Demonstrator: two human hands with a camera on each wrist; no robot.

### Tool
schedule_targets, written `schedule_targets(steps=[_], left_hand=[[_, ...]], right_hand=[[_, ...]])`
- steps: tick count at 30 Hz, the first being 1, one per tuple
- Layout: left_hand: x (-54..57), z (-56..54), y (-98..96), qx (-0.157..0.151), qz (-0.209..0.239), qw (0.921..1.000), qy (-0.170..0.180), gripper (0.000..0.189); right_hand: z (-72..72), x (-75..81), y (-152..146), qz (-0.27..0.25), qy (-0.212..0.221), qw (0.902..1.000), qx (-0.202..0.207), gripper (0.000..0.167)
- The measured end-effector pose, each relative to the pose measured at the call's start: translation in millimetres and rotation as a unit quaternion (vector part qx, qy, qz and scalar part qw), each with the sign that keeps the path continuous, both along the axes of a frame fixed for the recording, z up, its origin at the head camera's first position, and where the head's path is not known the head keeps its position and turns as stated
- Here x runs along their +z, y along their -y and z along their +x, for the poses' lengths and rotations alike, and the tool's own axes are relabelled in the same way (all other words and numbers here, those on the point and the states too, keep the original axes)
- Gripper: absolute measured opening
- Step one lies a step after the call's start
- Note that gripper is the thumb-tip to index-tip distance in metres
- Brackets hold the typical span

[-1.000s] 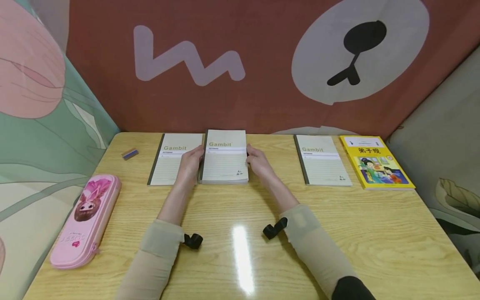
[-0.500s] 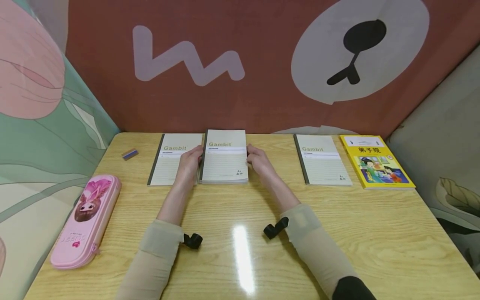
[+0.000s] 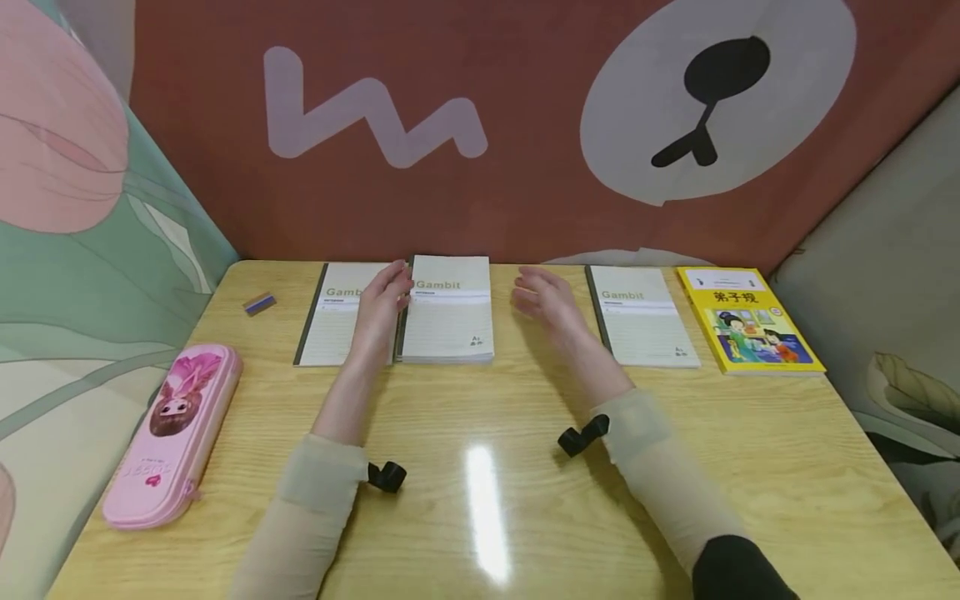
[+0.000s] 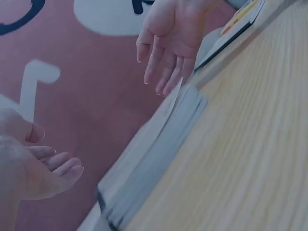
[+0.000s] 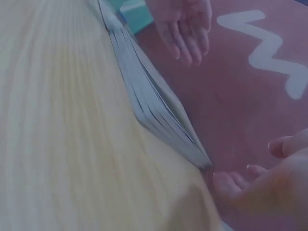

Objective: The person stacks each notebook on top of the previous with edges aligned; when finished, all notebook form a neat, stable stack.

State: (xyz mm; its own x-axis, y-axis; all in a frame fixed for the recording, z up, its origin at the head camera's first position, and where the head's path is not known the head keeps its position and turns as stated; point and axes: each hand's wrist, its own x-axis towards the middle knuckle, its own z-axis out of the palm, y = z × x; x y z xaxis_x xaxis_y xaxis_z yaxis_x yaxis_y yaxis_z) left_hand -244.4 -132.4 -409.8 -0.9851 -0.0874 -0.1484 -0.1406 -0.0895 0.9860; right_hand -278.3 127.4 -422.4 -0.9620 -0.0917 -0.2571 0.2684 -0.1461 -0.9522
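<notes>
A stack of Gambit notebooks (image 3: 453,325) lies at the middle of the table's back part, its layered page edges showing in both wrist views. My left hand (image 3: 381,310) is raised at the stack's left side, over part of another Gambit notebook (image 3: 326,337); its fingers are relaxed and hold nothing. To the right of the stack, and apart from it, is my right hand (image 3: 553,307) with loosely bent fingers and nothing in them. In the left wrist view the stack's top cover (image 4: 161,113) lifts slightly at one corner.
Farther right lie a single Gambit notebook (image 3: 643,325) and a yellow picture-cover book (image 3: 750,321). A pink pencil case (image 3: 172,437) is at the left edge, with a small eraser-like block (image 3: 259,304) behind it. A brown printed backdrop (image 3: 525,200) stands behind the table (image 3: 420,533).
Both hands have let go of the notebook stack. The right hand has moved right, away from it; the left has risen slightly beside it. The stack stays in place.
</notes>
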Motion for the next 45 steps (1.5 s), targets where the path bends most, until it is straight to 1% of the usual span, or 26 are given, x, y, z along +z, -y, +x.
schedule_targets(steps=[3, 6, 8, 11, 14, 15, 19, 21, 23, 25, 27, 30, 32, 33, 35, 37, 40, 42, 45], left_hand=[[8.0, -3.2, -18.2, -0.019, 0.012, 0.9995, -0.022, 0.052], [13.8, -7.9, -42.5, -0.046, 0.021, 0.9979, -0.04, 0.05], [15.2, -11.5, -60.2, -0.066, 0.026, 0.9963, -0.048, 0.049], [13.9, -16.0, -87.0, -0.103, 0.037, 0.9928, -0.048, 0.051], [9.3, -18.9, -115.0, -0.139, 0.049, 0.9885, -0.034, 0.052], [7.4, -19.1, -124.6, -0.15, 0.055, 0.9868, -0.025, 0.053], [-3.5, -17.6, -161.2, -0.191, 0.078, 0.9783, 0.015, 0.057], [-11.8, -15.9, -177.6, -0.205, 0.095, 0.9734, 0.036, 0.059], [-20.6, -14.0, -192.8, -0.206, 0.119, 0.9699, 0.053, 0.06], [-29.5, -12.6, -206.1, -0.199, 0.141, 0.9678, 0.062, 0.061], [-35.1, -11.0, -218.0, -0.182, 0.166, 0.967, 0.063, 0.061], [-37.7, -9.7, -231.4, -0.164, 0.201, 0.9638, 0.062, 0.061], [-36.6, -9.2, -238.2, -0.152, 0.225, 0.9604, 0.065, 0.062], [-36.0, -9.3, -240.7, -0.15, 0.233, 0.9585, 0.067, 0.062], [-34.9, -9.6, -244.9, -0.143, 0.249, 0.9549, 0.076, 0.062], [-34.6, -10.0, -248.0, -0.135, 0.263, 0.9514, 0.086, 0.063], [-35.9, -10.6, -250.2, -0.124, 0.273, 0.949, 0.098, 0.063], [-38.0, -11.1, -250.4, -0.119, 0.272, 0.9492, 0.104, 0.063], [-41.5, -11.9, -249.1, -0.11, 0.262, 0.9523, 0.112, 0.063]], right_hand=[[-2.2, 9.5, -26.5, 0.029, -0.027, 0.9991, 0.017, 0.052], [-3.1, 18.3, -59.4, 0.083, -0.052, 0.9945, 0.037, 0.053], [-3.3, 21.8, -83.1, 0.1, -0.066, 0.9919, 0.042, 0.054], [-1.6, 23.4, -118.3, 0.118, -0.081, 0.9886, 0.046, 0.06], [1.4, 20.7, -152.7, 0.111, -0.078, 0.9898, 0.044, 0.063], [2.8, 19.6, -163.6, 0.117, -0.074, 0.9894, 0.043, 0.064], [7.5, 14.4, -202.6, 0.112, -0.043, 0.9923, 0.03, 0.061], [10.2, 12.2, -216.4, 0.133, -0.019, 0.9905, 0.028, 0.061], [12.6, 10.2, -225.5, 0.152, 0.01, 0.9878, 0.032, 0.066], [15.0, 9.0, -230.7, 0.167, 0.036, 0.9845, 0.037, 0.066], [15.7, 8.9, -233.7, 0.184, 0.058, 0.9804, 0.041, 0.075], [14.4, 11.9, -235.7, 0.187, 0.081, 0.9783, 0.04, 0.085], [12.4, 14.9, -236.1, 0.199, 0.092, 0.9746, 0.044, 0.092], [11.6, 16.3, -236.3, 0.205, 0.096, 0.973, 0.046, 0.092], [10.8, 19.1, -236.0, 0.215, 0.104, 0.9699, 0.047, 0.089], [9.8, 21.0, -236.1, 0.22, 0.115, 0.9678, 0.041, 0.082], [8.3, 22.4, -237.1, 0.214, 0.14, 0.9665, 0.021, 0.065], [7.2, 22.1, -238.9, 0.205, 0.157, 0.966, 0.009, 0.052], [7.2, 21.0, -241.9, 0.204, 0.175, 0.9631, -0.003, 0.033]])
